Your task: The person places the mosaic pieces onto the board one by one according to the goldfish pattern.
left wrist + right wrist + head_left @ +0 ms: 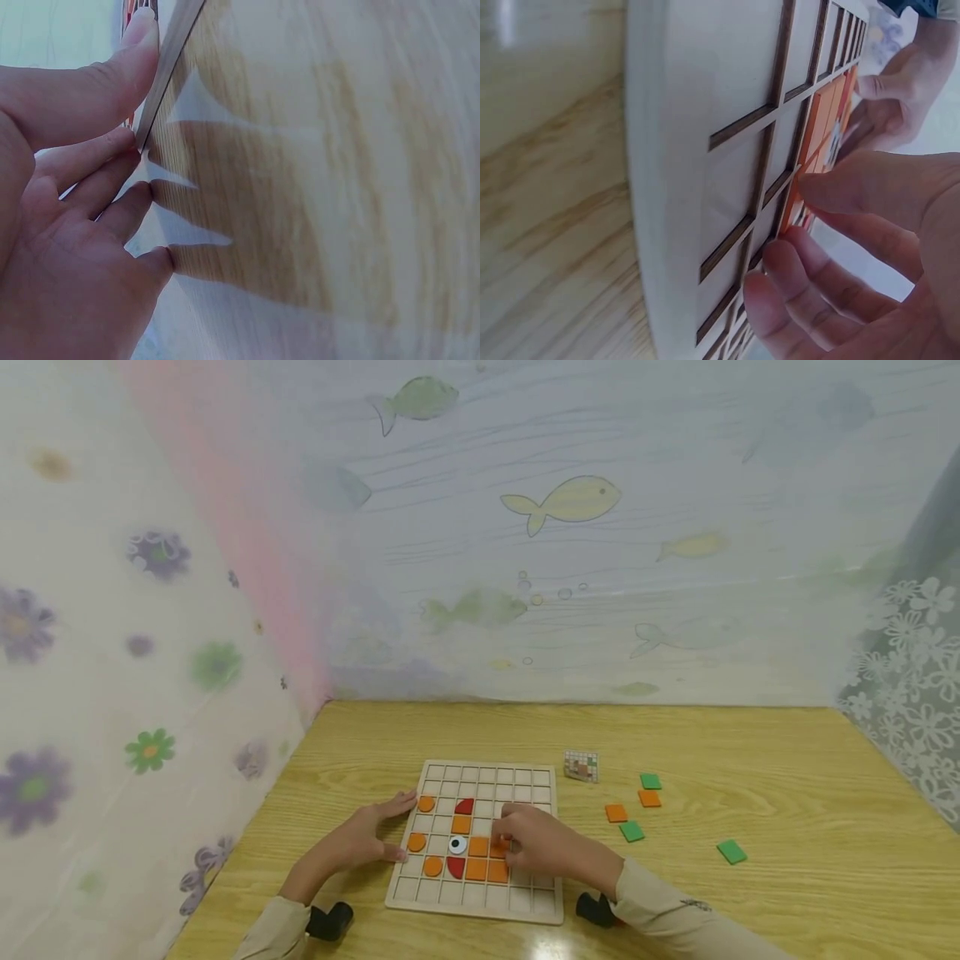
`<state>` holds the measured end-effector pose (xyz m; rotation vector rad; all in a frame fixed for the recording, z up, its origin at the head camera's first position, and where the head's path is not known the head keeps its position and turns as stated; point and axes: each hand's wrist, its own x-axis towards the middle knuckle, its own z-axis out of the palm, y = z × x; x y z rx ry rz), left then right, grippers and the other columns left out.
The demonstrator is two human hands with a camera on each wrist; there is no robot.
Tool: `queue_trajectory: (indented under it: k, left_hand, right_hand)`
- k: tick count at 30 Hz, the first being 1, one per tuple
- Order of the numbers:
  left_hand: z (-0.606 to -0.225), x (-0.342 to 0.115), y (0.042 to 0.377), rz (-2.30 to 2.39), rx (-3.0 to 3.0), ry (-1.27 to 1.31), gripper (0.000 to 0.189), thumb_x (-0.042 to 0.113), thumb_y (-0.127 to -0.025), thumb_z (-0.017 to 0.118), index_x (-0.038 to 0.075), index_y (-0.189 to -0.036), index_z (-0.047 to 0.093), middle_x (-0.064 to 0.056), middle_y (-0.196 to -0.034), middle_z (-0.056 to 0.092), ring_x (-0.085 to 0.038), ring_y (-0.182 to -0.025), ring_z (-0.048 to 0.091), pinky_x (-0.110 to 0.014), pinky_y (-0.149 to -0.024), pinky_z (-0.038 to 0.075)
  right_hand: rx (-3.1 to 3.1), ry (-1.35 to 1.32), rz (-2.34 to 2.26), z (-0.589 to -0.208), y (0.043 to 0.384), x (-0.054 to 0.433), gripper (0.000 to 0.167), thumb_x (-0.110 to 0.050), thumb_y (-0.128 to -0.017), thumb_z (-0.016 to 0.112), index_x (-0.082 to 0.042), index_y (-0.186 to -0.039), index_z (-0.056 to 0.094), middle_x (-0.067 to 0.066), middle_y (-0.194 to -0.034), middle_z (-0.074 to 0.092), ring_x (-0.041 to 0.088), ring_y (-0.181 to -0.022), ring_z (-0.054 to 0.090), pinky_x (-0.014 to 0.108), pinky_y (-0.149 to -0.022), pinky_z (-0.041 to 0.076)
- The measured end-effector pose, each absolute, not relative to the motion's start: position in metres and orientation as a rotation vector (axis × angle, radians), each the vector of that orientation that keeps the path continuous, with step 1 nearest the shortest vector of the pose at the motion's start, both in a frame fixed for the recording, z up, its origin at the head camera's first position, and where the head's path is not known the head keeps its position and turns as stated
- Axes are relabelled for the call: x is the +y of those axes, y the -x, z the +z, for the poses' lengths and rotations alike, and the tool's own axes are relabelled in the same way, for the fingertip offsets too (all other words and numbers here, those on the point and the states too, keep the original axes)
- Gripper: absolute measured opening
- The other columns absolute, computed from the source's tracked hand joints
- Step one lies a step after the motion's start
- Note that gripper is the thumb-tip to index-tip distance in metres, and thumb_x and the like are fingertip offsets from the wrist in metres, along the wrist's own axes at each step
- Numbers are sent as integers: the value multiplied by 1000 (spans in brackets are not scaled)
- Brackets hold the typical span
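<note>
A light wooden grid board (525,903) lies on the table. On its left edge rests my left hand (360,837), thumb at the rim, the other fingers spread and touching the table in the left wrist view. With thumb and fingertips my right hand (547,843) holds an orange square tile (790,214) at a cell right of the board's middle; the fingers partly hide it. Beside it sit several orange squares (477,869), a white eye disc (457,844) and red quarter-round tiles (464,807). Orange round tiles (416,842) fill cells near the left edge.
Right of the board lie several loose squares, among them a green tile (731,852) and an orange tile (616,813). A small patterned card (582,766) stands behind the board's right corner. Printed curtains (570,635) hang along the table's back and left edges.
</note>
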<state>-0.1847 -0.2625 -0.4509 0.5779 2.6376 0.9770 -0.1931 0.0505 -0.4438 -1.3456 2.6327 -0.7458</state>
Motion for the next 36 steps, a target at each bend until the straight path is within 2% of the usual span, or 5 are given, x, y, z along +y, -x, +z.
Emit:
queue_trajectory:
  k: [10, 24, 36]
  left_hand:
    - [-448, -261, 184, 959, 2654, -590, 82, 21, -76, 79, 2, -144, 37, -17, -150, 28, -37, -138, 23, -56, -107, 22]
    - [-454, -263, 184, 983, 2636, -595, 82, 23, -76, 79, 3, -144, 38, -15, -151, 27, -37, -139, 21, -55, -109, 20]
    - [-452, -263, 185, 971, 2641, -614, 83, 27, -77, 78, 4, -145, 37, -16, -151, 28, -37, -138, 23, -57, -108, 21]
  right_hand:
    - [2561, 1300, -861, -443, 194, 74, 15, -3, -83, 63, -12, -91, 72, -3, -86, 59, 5, -72, 51, 18, -62, 46]
    - [2632, 1190, -909, -434, 202, 134, 16, -1, -83, 63, -8, -96, 70, -1, -93, 59, 17, -82, 57, 28, -69, 50]
    - [2660, 1110, -962, -432, 214, 181, 18, 0, -85, 63, -3, -102, 67, 5, -99, 58, 21, -80, 56, 30, -63, 50]
